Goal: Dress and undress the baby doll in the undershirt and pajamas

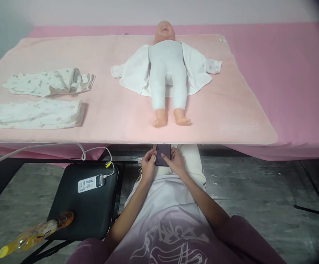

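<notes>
In my lap, just below the table's front edge, I hold a dark smartphone (163,155). My left hand (149,161) grips its left side with curled fingers. On the right side, my right hand (177,161) is closed around it, the thumb lying over the screen. Beyond the edge a baby doll (166,73) lies on its back, feet towards me, in a white bodysuit with legs. Under it a white baby jacket (137,75) is spread open, sleeves out to both sides. The doll's arms are not visible.
A peach mat (208,121) covers much of the pink-draped table (280,80). Two folded patterned baby garments (35,114) lie at the left. On a black stool (88,212) are a power bank (91,183) with a white cable and a yellow-capped drink bottle (35,234).
</notes>
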